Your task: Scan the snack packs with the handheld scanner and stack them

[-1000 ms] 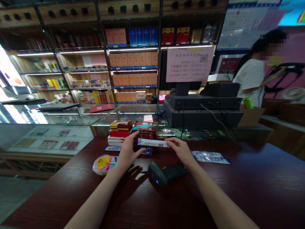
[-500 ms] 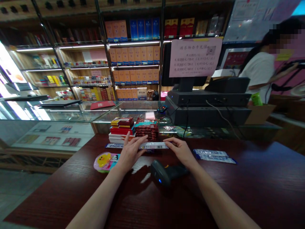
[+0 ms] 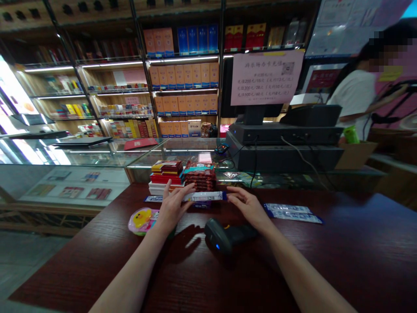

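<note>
A slim white stick packet with a blue end (image 3: 208, 197) is level just above the counter, in front of the stacked goods. My left hand (image 3: 172, 209) pinches its left end between thumb and fingers. My right hand (image 3: 249, 208) is beside the packet's blue right end, thumb and forefinger slightly apart. Below lies a black barcode scanner (image 3: 219, 237) with a blue light. Partly behind my left hand is a pink box with a yellow duck (image 3: 141, 218). Another stick packet (image 3: 153, 199) lies left of that hand; more blue-and-white stick packets (image 3: 293, 213) lie at right.
Red and white boxes (image 3: 166, 176) and brown-red packets (image 3: 199, 176) are stacked at the counter's back. Behind them are a glass case (image 3: 146, 161) and a till screen with a pink sign (image 3: 265, 80). A person in a white top (image 3: 353, 93) stands at far right.
The stick packet has shifted slightly left with my left hand. Its blue right end now shows, where my right fingers pinched it before; those fingers have parted from it.
</note>
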Demonstrator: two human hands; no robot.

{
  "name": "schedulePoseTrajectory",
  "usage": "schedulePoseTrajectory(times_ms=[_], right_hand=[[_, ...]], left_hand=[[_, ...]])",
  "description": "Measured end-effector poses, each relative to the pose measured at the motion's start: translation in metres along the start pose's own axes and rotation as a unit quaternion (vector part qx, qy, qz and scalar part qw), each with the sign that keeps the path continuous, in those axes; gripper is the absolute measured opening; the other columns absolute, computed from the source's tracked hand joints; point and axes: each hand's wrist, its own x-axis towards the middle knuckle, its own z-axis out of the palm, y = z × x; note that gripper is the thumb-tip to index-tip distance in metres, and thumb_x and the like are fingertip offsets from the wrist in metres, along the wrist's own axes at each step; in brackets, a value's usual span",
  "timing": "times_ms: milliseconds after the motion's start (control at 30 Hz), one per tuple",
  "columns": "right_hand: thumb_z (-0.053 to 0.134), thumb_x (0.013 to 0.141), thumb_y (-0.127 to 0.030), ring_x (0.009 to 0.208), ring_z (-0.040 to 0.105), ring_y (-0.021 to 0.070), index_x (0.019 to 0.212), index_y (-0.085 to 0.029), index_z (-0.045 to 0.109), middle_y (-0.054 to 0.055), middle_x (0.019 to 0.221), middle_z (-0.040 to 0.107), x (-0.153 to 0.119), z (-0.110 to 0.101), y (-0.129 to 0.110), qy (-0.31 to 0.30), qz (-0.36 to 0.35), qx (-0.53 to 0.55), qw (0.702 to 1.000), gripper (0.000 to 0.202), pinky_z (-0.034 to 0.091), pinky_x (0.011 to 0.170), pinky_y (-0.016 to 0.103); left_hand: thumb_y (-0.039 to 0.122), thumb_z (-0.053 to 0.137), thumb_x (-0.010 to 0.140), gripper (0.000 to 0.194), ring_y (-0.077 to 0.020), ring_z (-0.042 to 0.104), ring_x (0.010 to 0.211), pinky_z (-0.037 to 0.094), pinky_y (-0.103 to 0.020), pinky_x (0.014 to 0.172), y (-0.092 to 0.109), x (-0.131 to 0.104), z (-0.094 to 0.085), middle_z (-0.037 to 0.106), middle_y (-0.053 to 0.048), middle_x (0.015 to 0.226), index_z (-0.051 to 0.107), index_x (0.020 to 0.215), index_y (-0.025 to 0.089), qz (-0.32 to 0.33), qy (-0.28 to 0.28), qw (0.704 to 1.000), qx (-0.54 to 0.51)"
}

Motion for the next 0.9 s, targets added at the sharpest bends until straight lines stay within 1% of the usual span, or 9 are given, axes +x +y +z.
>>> schedulePoseTrajectory(times_ms=[100,167,300,333,467,567,700,800,900], right_hand=[[0.065,0.084,-0.046,0.103,0.070,0.0244,0.123,-0.022,0.063,0.008,0.107,0.077,-0.003,-0.008,-0.002,-0.007,-0.002,-0.033,0.999,0.046,0.051,0.096,0.041],[0.065,0.083,-0.045,0.104,0.070,0.0246,0.124,-0.022,0.063,0.009,0.110,0.076,-0.007,-0.015,-0.006,-0.035,0.003,-0.050,0.998,0.047,0.052,0.095,0.041],[0.068,0.081,-0.039,0.106,0.069,0.0265,0.125,-0.026,0.065,0.007,0.117,0.074,-0.019,-0.029,-0.020,-0.156,0.038,-0.081,0.984,0.046,0.053,0.092,0.041],[0.071,0.078,-0.035,0.111,0.066,0.0274,0.125,-0.027,0.065,0.006,0.119,0.073,-0.023,-0.032,-0.023,-0.183,0.039,-0.105,0.977,0.048,0.051,0.096,0.042],[0.079,0.067,-0.025,0.123,0.058,0.0300,0.135,-0.034,0.060,0.004,0.132,0.066,-0.032,-0.035,-0.030,-0.262,0.047,-0.209,0.941,0.071,0.043,0.106,0.043],[0.079,0.065,-0.024,0.123,0.056,0.0297,0.143,-0.037,0.051,0.004,0.135,0.062,-0.035,-0.035,-0.034,-0.285,0.057,-0.253,0.923,0.084,0.042,0.105,0.042],[0.081,0.062,-0.025,0.123,0.055,0.0296,0.149,-0.035,0.043,0.005,0.137,0.060,-0.036,-0.032,-0.039,-0.316,0.074,-0.274,0.905,0.096,0.039,0.106,0.042],[0.081,0.059,-0.023,0.123,0.053,0.0308,0.149,-0.032,0.043,0.006,0.136,0.060,-0.037,-0.026,-0.040,-0.330,0.071,-0.309,0.889,0.098,0.037,0.106,0.043],[0.078,0.060,-0.021,0.121,0.053,0.0323,0.146,-0.031,0.049,0.006,0.133,0.062,-0.038,-0.019,-0.037,-0.333,0.052,-0.341,0.878,0.091,0.036,0.105,0.045]], left_hand=[[0.028,0.064,0.093,0.056,-0.0204,0.069,0.110,0.008,-0.057,0.125,-0.006,-0.002,-0.004,0.075,-0.002,0.118,0.040,0.143,0.030,-0.006,0.017,1.000,0.011],[0.029,0.064,0.092,0.055,-0.0207,0.070,0.109,0.010,-0.057,0.125,-0.010,-0.003,-0.006,0.075,-0.002,0.116,0.041,0.142,0.029,-0.014,0.029,0.999,0.017],[0.029,0.065,0.092,0.052,-0.0211,0.070,0.108,0.014,-0.057,0.124,-0.015,-0.004,-0.011,0.076,-0.002,0.114,0.044,0.140,0.028,-0.025,0.049,0.998,0.023],[0.030,0.065,0.092,0.052,-0.0211,0.070,0.108,0.014,-0.057,0.123,-0.016,-0.005,-0.012,0.076,-0.002,0.114,0.044,0.139,0.028,-0.025,0.055,0.998,0.024],[0.030,0.064,0.092,0.050,-0.0210,0.070,0.109,0.014,-0.057,0.124,-0.018,-0.006,-0.015,0.076,-0.002,0.114,0.045,0.139,0.027,-0.025,0.068,0.997,0.028],[0.030,0.064,0.092,0.051,-0.0215,0.070,0.109,0.015,-0.057,0.123,-0.023,-0.008,-0.014,0.076,-0.002,0.114,0.045,0.139,0.027,-0.031,0.075,0.996,0.030],[0.029,0.066,0.091,0.053,-0.0225,0.070,0.109,0.017,-0.057,0.123,-0.032,-0.011,-0.012,0.077,-0.003,0.112,0.045,0.140,0.027,-0.033,0.095,0.994,0.033],[0.029,0.066,0.091,0.052,-0.0225,0.071,0.107,0.018,-0.057,0.122,-0.035,-0.012,-0.013,0.077,-0.003,0.112,0.046,0.139,0.027,-0.042,0.104,0.993,0.039],[0.029,0.067,0.090,0.052,-0.0222,0.071,0.106,0.020,-0.056,0.122,-0.036,-0.012,-0.014,0.077,-0.003,0.112,0.047,0.138,0.027,-0.046,0.114,0.991,0.048]])
